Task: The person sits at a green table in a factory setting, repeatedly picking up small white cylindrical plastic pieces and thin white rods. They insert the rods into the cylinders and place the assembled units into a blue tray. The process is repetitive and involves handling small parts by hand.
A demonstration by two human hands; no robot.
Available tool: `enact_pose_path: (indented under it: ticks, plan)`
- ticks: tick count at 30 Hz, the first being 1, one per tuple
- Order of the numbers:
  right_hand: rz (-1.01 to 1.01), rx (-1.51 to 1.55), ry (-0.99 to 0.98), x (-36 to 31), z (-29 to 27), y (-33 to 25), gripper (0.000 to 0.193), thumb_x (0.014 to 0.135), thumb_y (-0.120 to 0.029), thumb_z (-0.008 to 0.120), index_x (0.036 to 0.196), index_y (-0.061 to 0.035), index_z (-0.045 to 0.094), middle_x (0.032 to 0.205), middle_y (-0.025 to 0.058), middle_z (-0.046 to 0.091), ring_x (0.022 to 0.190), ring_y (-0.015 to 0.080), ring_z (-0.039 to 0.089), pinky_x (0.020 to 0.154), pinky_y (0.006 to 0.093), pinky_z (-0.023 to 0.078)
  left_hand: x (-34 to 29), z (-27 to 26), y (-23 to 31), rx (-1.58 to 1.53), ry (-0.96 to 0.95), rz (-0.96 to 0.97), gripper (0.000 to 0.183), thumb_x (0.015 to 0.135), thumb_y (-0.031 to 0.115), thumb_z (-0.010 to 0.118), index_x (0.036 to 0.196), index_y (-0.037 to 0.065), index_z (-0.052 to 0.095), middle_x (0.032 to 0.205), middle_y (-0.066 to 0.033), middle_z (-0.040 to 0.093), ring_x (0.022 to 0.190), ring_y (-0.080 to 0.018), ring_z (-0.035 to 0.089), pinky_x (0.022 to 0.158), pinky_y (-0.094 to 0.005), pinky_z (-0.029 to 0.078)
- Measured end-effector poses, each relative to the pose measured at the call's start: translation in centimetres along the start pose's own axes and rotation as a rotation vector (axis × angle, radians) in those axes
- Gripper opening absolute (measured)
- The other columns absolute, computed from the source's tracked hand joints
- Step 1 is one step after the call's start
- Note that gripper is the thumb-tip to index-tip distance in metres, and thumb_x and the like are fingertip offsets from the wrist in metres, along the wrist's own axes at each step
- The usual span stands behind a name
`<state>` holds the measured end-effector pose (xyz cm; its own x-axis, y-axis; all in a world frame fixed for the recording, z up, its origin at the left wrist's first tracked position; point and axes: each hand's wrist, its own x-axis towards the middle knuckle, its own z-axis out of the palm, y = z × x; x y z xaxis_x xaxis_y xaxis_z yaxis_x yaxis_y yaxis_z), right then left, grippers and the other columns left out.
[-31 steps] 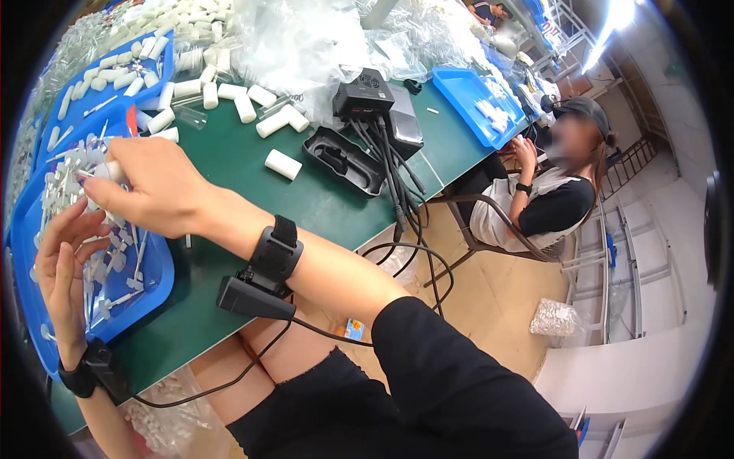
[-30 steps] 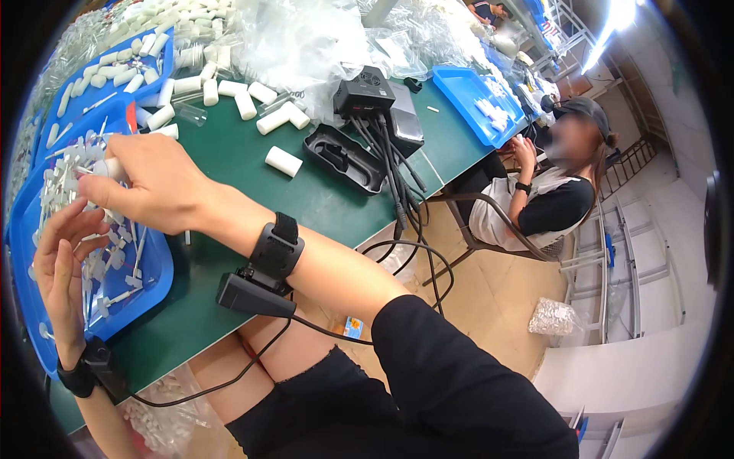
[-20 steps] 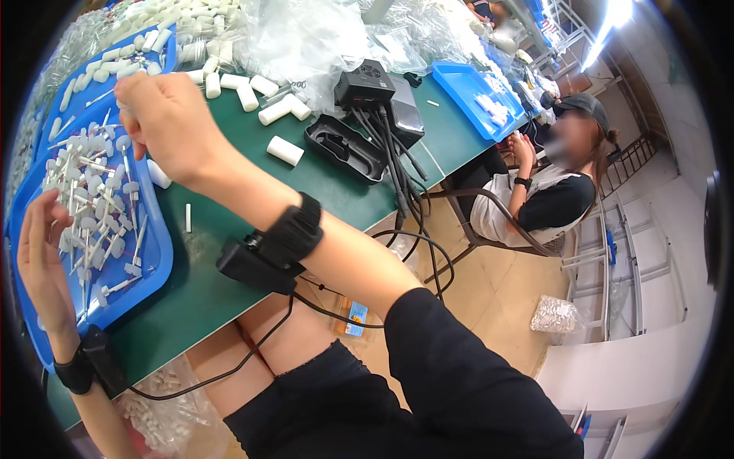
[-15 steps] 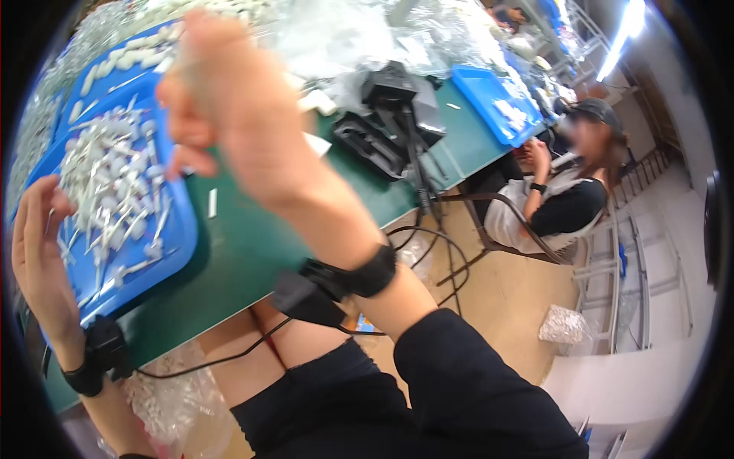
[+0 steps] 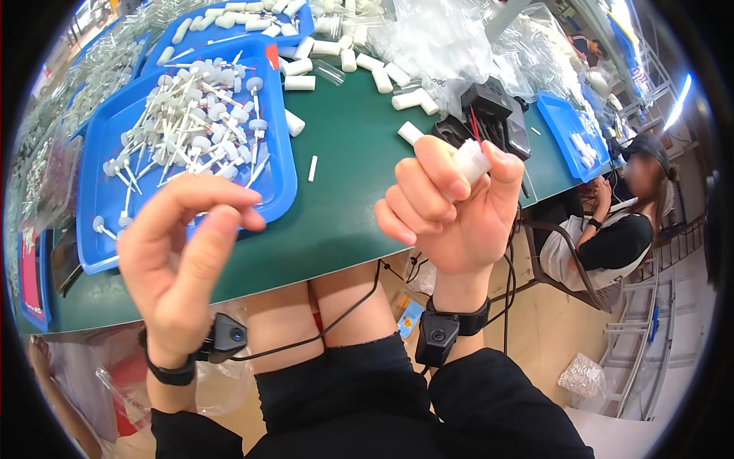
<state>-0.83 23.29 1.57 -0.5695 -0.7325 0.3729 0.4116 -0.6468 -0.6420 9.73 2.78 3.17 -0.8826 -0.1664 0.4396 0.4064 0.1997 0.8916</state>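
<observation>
Head view: right hand (image 5: 459,222) swung clear of tray (image 5: 285,183), fingers (image 5: 420,187) gripping white cylinder (image 5: 472,162); left hand (image 5: 172,287), fingers parted.

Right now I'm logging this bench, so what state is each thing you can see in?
Right hand: closed on a cylinder.
Cylinder: held, red strip showing at its top.
Left hand: fingers loosely curled, nothing visible in it.
Near tray: heaped with white sticks.
Far tray: holding white rolls.
Loose stick: lying on the table.
Wrist cameras: strapped on.
Co-worker: seated.
</observation>
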Motion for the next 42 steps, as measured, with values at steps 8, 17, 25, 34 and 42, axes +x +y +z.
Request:
enact_pose_path:
  ticks: [8,17,25,34,42]
  plan:
    - [0.023,0.022,0.017,-1.9,0.3,0.1,0.062,0.088,-0.062,0.015,0.057,-0.012,0.034,0.053,0.0022,0.034,0.051,0.0179,0.041,0.07,0.0474,0.049,-2.0,2.2,0.3,-0.073,-0.025,-0.056,0.013,0.079,0.0,0.054,0.089,-0.006,0.059,0.081,-0.0113,0.059,0.074,-0.0166,0.057,0.072,-0.0264,0.042]
    - [0.012,0.341,0.299,-3.8,1.3,1.8,0.049,0.092,-0.037,0.023,0.051,-0.0108,0.029,0.05,0.0036,0.03,0.052,0.019,0.036,0.051,0.0305,0.035,-4.3,4.1,0.3,-0.155,-0.044,-0.106,0.013,0.08,-0.001,0.055,0.091,-0.006,0.059,0.084,-0.0114,0.06,0.076,-0.0163,0.059,0.073,-0.0266,0.044]
    - [0.048,0.286,0.152,-5.4,1.1,1.0,0.062,0.085,-0.067,0.02,0.058,-0.0127,0.032,0.059,0.0002,0.033,0.061,0.0174,0.037,0.063,0.0349,0.038,-5.7,4.7,1.0,-0.136,-0.016,-0.136,0.012,0.082,0.0,0.054,0.091,-0.005,0.059,0.087,-0.0113,0.06,0.078,-0.0158,0.059,0.074,-0.0267,0.045]
    - [-0.08,-0.386,0.651,-4.7,3.7,3.8,0.059,0.094,-0.049,0.021,0.051,-0.0091,0.033,0.047,0.0015,0.032,0.046,0.0124,0.033,0.05,0.0266,0.032,-8.6,4.2,0.0,0.005,-0.111,-0.288,0.014,0.081,0.003,0.057,0.094,-0.001,0.061,0.084,-0.0077,0.064,0.076,-0.0138,0.062,0.071,-0.0255,0.047]
    - [-0.043,-0.657,0.603,-4.7,2.7,4.0,0.055,0.094,-0.042,0.024,0.052,-0.0078,0.034,0.05,0.002,0.033,0.051,0.014,0.032,0.054,0.0274,0.026,-8.9,3.5,-1.3,-0.055,-0.042,-0.38,0.015,0.084,0.006,0.056,0.096,-0.001,0.06,0.081,-0.0072,0.064,0.078,-0.0131,0.063,0.072,-0.025,0.048]
